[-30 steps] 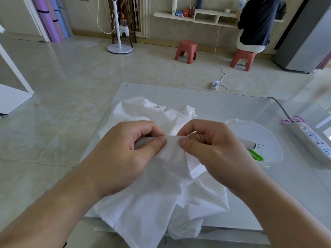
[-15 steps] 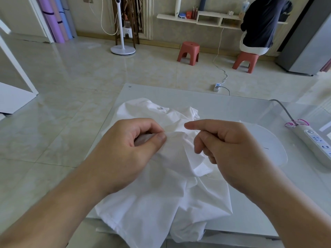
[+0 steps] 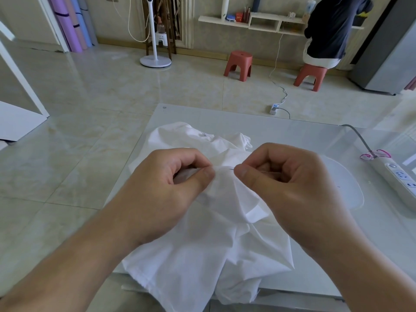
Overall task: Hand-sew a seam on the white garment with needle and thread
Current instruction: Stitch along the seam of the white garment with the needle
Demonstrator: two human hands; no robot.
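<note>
White garment point(image 3: 202, 221) lies bunched on the glass table point(image 3: 304, 140), a fold of it pinched between thumb and forefinger of the left hand point(image 3: 171, 190). Just right of that pinch, the right hand point(image 3: 283, 183) pinches the needle point(image 3: 232, 169), which lies roughly level and points left at the held fold. Only its dark tip shows; the thread is too fine to make out.

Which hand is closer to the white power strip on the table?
The right hand. It pinches the needle over the white garment, with the power strip further right. The left hand holds the fabric on the far side.
</note>
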